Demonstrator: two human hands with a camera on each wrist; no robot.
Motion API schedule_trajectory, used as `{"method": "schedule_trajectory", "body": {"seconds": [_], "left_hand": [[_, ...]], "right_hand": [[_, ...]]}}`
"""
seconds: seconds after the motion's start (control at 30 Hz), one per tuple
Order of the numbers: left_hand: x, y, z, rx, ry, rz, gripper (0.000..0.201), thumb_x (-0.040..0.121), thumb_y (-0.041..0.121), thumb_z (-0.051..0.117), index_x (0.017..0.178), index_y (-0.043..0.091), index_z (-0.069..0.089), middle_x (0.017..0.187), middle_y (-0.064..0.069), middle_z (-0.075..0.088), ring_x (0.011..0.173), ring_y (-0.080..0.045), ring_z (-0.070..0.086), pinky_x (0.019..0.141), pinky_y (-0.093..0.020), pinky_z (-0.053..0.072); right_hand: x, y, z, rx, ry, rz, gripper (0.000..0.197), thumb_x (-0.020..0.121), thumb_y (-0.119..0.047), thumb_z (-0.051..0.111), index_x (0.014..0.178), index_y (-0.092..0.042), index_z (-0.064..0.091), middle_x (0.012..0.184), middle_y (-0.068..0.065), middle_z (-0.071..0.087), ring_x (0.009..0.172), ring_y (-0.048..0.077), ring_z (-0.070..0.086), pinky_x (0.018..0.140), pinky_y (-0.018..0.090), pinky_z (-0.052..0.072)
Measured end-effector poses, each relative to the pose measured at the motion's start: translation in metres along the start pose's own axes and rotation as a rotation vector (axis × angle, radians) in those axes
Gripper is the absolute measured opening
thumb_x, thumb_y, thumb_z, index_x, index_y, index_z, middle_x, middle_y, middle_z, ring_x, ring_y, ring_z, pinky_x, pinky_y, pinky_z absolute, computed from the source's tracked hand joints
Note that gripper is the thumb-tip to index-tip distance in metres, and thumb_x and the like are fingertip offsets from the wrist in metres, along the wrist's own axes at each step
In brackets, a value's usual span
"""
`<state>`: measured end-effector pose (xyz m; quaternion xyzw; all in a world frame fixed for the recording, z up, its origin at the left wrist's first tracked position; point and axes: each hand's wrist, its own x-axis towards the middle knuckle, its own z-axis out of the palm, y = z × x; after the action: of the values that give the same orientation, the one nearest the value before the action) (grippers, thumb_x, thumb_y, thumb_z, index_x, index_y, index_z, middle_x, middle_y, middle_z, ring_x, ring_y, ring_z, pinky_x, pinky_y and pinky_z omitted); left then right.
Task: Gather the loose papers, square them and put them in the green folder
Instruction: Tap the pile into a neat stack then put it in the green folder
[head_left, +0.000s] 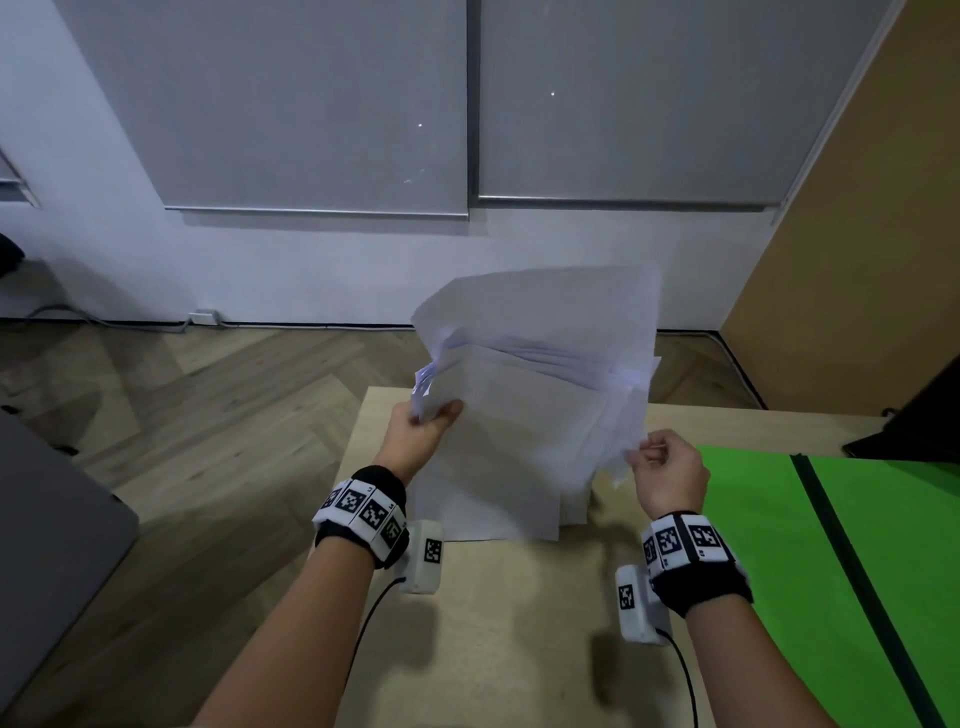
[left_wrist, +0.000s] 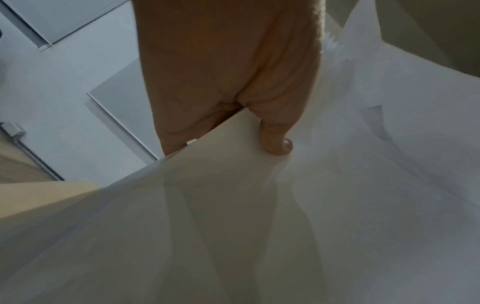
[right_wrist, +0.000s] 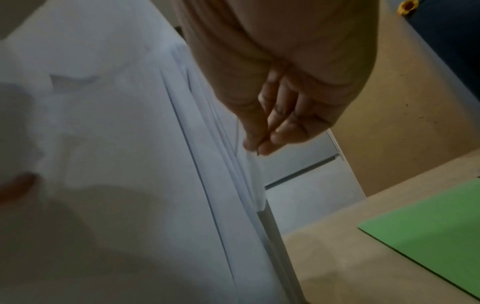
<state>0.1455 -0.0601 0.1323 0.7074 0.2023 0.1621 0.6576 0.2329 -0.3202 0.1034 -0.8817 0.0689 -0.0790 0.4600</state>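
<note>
The papers stand nearly upright on the tabletop, their bottom edges resting on it and their top edges fanned and uneven. The left hand grips the stack's left edge, thumb on the near face and fingers behind. The right hand pinches the right edges of a few sheets between thumb and fingertips. The green folder lies flat on the tabletop at the right, just beside the right hand and apart from the papers.
</note>
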Motion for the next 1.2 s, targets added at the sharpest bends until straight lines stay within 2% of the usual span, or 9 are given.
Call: {"method": "schedule_trajectory", "body": {"seconds": [0.13,0.27,0.4,0.5,0.57,0.7,0.87,1.07,1.2], "left_hand": [[-0.002,-0.002,-0.002,-0.039,0.035,-0.051,0.017,0.09,0.008,0.063,0.087,0.025,0.065,0.09,-0.004,0.069,0.083,-0.022,0.066,0.087,-0.04,0.053],[-0.004,0.0,-0.009,-0.076,0.073,-0.056,0.02,0.09,0.009,0.064,0.081,0.027,0.064,0.081,0.004,0.068,0.072,-0.011,0.065,0.078,-0.036,0.054],[-0.007,-0.006,-0.016,-0.083,0.041,-0.056,0.016,0.09,0.007,0.064,0.085,0.022,0.067,0.087,-0.003,0.07,0.085,-0.025,0.067,0.087,-0.044,0.054],[-0.013,-0.011,-0.026,-0.129,-0.011,-0.016,0.022,0.082,0.014,0.068,0.104,0.018,0.066,0.099,-0.005,0.07,0.09,-0.02,0.068,0.087,-0.038,0.057],[-0.014,-0.015,-0.032,-0.163,-0.007,0.002,0.049,0.077,0.019,0.067,0.124,0.011,0.055,0.104,-0.001,0.069,0.088,-0.006,0.07,0.078,-0.022,0.057],[-0.013,-0.013,-0.031,-0.152,0.056,0.024,0.043,0.086,0.009,0.068,0.126,0.013,0.052,0.102,0.005,0.066,0.08,0.008,0.067,0.072,-0.014,0.056],[-0.014,0.004,-0.028,-0.228,-0.023,0.068,0.05,0.078,0.01,0.076,0.123,0.008,0.054,0.106,-0.006,0.069,0.092,-0.015,0.068,0.077,-0.023,0.058],[-0.025,0.002,-0.032,-0.07,-0.277,-0.029,0.055,0.062,-0.004,0.079,0.105,0.027,0.063,0.09,0.017,0.077,0.085,0.004,0.07,0.075,-0.015,0.055],[-0.018,0.007,-0.028,-0.07,-0.198,-0.011,0.034,0.071,-0.006,0.077,0.091,0.022,0.073,0.088,0.004,0.078,0.082,-0.01,0.073,0.08,-0.031,0.056]], "right_hand": [[-0.01,0.006,0.01,-0.164,-0.171,0.031,0.013,0.078,-0.007,0.071,0.084,-0.011,0.06,0.082,0.01,0.066,0.092,0.029,0.066,0.075,0.021,0.038],[-0.009,0.005,0.013,-0.298,-0.554,-0.072,0.079,0.065,-0.016,0.079,0.133,-0.013,0.039,0.133,0.01,0.051,0.125,0.029,0.049,0.102,0.031,0.04],[-0.006,-0.015,0.009,0.118,-0.67,-0.106,0.112,0.049,-0.022,0.092,0.14,-0.021,0.026,0.137,-0.002,0.049,0.128,0.016,0.047,0.111,0.038,0.037],[-0.002,-0.019,0.007,0.397,-0.472,-0.037,0.113,0.051,-0.02,0.092,0.139,-0.034,0.022,0.139,-0.004,0.045,0.13,0.013,0.041,0.109,0.033,0.037],[-0.005,-0.023,0.001,0.297,-0.458,0.002,0.098,0.055,-0.031,0.089,0.136,-0.02,0.034,0.134,0.005,0.048,0.126,0.019,0.044,0.105,0.036,0.04],[-0.018,-0.034,0.002,0.306,-0.482,-0.017,0.033,0.07,-0.017,0.081,0.058,-0.002,0.054,0.055,-0.002,0.056,0.053,0.01,0.053,0.056,0.02,0.044],[-0.019,-0.043,0.005,0.624,-0.275,-0.035,0.009,0.077,-0.006,0.073,0.075,-0.009,0.065,0.07,0.0,0.065,0.047,-0.004,0.062,0.052,0.013,0.051],[-0.022,-0.024,0.006,0.543,-0.448,-0.035,0.024,0.071,-0.002,0.078,0.082,-0.022,0.068,0.071,-0.015,0.075,0.069,-0.002,0.07,0.08,0.029,0.055],[-0.025,-0.027,0.002,0.558,-0.497,-0.072,0.031,0.07,0.003,0.077,0.083,-0.024,0.068,0.073,-0.018,0.074,0.072,-0.007,0.069,0.068,0.009,0.053]]}}
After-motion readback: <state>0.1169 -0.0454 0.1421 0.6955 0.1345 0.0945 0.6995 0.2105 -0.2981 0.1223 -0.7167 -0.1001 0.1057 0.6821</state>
